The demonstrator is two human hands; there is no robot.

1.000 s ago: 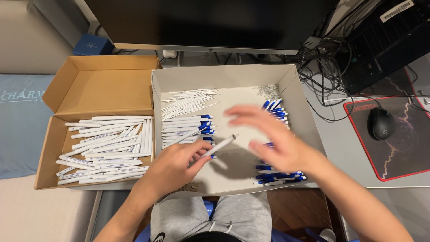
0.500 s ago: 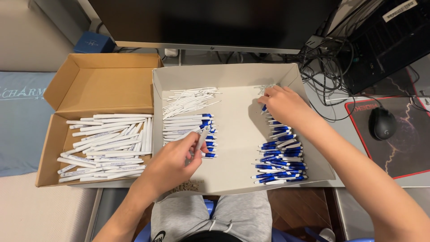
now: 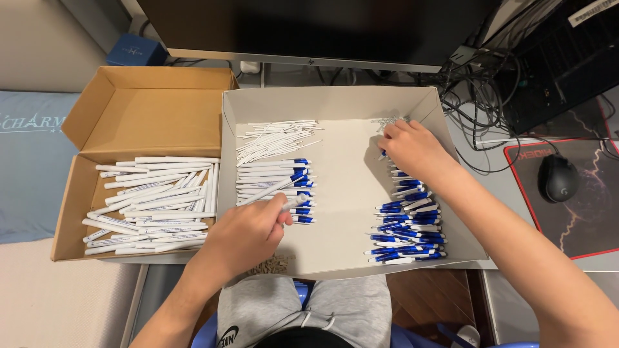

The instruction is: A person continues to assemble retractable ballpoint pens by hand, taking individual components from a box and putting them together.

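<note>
A grey cardboard tray [image 3: 342, 103] lies on my lap and the desk edge. It holds thin white refills [image 3: 274, 136] at the top left, white pen barrels with blue tips [image 3: 271, 182] below them, and a pile of blue-and-white pen parts [image 3: 407, 225] on the right. My left hand [image 3: 248, 235] grips one white pen barrel [image 3: 265, 191] over the barrel stack. My right hand [image 3: 412, 149] reaches down at the top of the blue pile, fingers curled on small parts by a cluster of small springs [image 3: 385, 120].
A brown cardboard box [image 3: 151, 109] to the left holds several assembled white pens [image 3: 155, 203]. A monitor base, tangled cables [image 3: 477, 96], a black mouse [image 3: 558, 178] on a mouse pad and a computer case sit behind and to the right.
My right hand has moved from the tray's middle up to the top right corner and stayed there. My left hand has kept the white barrel and shifted slightly over the stack.
</note>
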